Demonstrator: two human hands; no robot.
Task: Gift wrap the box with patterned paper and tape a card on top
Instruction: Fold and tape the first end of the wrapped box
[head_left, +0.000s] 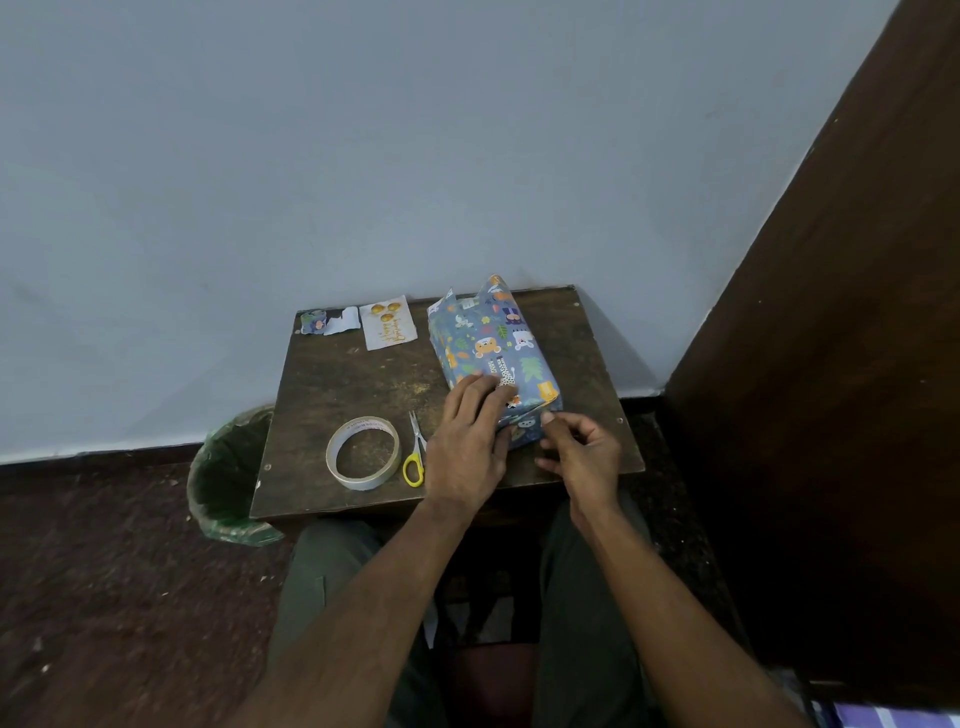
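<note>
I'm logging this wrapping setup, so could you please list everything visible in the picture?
blue animal-patterned wrapped box: one, blue, table's right half, far end's paper still unfolded
white greeting card with gold print: one, white, far edge, left of box
patterned paper scraps: a few, blue and white, far left corner
cream tape roll: one, near left
yellow-handled scissors: one, between roll and left hand
dark wooden table: one, brown, against wall
green-lined bin: one, floor, left of table
hands: left hand presses box top; right hand pinches paper at near end
</note>
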